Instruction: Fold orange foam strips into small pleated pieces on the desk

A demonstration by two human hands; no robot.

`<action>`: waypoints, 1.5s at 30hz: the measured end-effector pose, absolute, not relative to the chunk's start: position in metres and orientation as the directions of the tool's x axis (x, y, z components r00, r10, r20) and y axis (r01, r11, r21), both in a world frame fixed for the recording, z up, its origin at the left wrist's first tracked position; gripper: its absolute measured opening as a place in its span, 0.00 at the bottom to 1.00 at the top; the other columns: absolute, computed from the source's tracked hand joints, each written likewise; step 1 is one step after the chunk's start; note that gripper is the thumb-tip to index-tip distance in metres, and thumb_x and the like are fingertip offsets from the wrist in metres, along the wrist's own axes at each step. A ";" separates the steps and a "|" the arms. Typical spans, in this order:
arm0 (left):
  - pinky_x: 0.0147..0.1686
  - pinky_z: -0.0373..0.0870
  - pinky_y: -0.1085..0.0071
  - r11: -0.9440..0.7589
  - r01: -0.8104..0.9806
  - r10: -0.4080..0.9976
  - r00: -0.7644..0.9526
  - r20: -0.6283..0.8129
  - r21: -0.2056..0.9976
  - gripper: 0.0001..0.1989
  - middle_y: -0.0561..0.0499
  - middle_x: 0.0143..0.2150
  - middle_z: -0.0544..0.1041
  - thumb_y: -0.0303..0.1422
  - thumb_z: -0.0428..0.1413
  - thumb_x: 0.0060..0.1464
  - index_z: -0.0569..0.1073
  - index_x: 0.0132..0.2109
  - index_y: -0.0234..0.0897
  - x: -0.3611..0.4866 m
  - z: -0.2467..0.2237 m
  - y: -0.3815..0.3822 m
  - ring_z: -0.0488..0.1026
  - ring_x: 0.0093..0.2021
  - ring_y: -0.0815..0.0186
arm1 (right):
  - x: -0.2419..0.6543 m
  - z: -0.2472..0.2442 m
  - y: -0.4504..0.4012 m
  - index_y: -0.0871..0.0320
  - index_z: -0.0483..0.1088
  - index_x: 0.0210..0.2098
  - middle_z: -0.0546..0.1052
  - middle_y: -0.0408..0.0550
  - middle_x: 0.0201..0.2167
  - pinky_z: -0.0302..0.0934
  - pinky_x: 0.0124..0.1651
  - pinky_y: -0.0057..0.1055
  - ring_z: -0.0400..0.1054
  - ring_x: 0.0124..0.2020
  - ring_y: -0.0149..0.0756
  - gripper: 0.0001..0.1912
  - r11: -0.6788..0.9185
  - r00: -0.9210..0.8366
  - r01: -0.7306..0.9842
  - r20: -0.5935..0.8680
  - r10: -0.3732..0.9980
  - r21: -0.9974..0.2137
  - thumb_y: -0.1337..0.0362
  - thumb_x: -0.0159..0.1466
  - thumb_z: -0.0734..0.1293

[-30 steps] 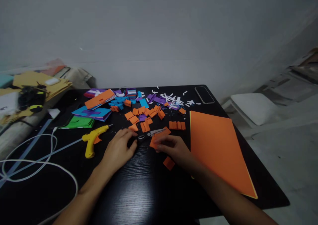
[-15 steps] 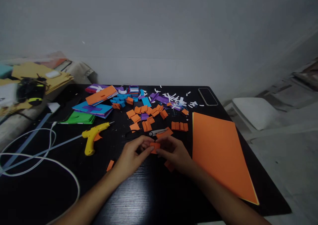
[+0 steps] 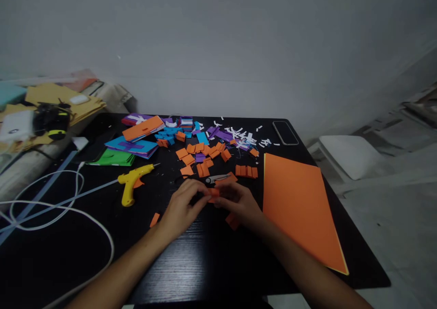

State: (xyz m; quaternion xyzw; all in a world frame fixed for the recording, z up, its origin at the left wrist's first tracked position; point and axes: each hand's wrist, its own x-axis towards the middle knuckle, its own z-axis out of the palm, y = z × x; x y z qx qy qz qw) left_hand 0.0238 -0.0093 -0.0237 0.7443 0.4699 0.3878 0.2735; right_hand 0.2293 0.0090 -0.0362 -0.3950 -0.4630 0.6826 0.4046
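Observation:
Between my two hands is a small orange paper piece (image 3: pixel 213 194). My left hand (image 3: pixel 186 205) pinches its left side, and my right hand (image 3: pixel 239 203) pinches the right side. Just beyond my fingers lie scissors (image 3: pixel 216 178), partly over another orange paper. Several folded orange pieces (image 3: pixel 204 169) are spread behind them, with a row of orange pieces (image 3: pixel 246 171) to the right. One more orange piece (image 3: pixel 232 220) shows under my right hand, and another (image 3: pixel 154 220) lies left of my left wrist.
A yellow glue gun (image 3: pixel 131 182) and white cable (image 3: pixel 99 227) are at the left. Behind them are stacked coloured papers (image 3: pixel 141 129). Purple and white scraps (image 3: pixel 235 135) lie at the back, near a phone (image 3: pixel 285 133). Large orange sheets (image 3: pixel 300 204) cover the right side.
The view has shifted slightly. My hands are a little higher in the picture, and the held orange piece looks more tilted and more covered by my fingers.

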 end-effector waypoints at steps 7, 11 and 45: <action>0.30 0.69 0.73 -0.155 0.389 0.979 0.183 0.088 0.908 0.08 0.55 0.30 0.74 0.39 0.55 0.67 0.72 0.43 0.39 0.024 -0.018 -0.010 0.73 0.30 0.68 | 0.231 -0.028 0.005 0.56 0.80 0.34 0.81 0.48 0.37 0.69 0.46 0.37 0.76 0.41 0.40 0.12 0.027 -0.386 0.120 -0.021 0.922 -0.992 0.54 0.64 0.72; 0.25 0.67 0.74 -0.075 0.313 0.986 0.165 0.024 0.947 0.10 0.56 0.26 0.73 0.41 0.57 0.65 0.72 0.43 0.39 0.027 -0.020 -0.010 0.73 0.26 0.68 | 0.231 -0.020 0.002 0.57 0.79 0.36 0.81 0.45 0.31 0.68 0.38 0.32 0.73 0.31 0.36 0.16 -0.081 -0.477 0.109 -0.123 0.870 -0.991 0.50 0.65 0.71; 0.33 0.70 0.71 0.059 0.083 0.946 0.315 -0.082 0.995 0.24 0.54 0.33 0.78 0.35 0.64 0.57 0.68 0.58 0.42 0.027 -0.031 -0.010 0.77 0.32 0.65 | 0.230 -0.025 0.006 0.56 0.77 0.35 0.78 0.44 0.29 0.67 0.33 0.31 0.71 0.28 0.34 0.10 -0.136 -0.333 0.103 -0.163 0.929 -0.985 0.56 0.59 0.72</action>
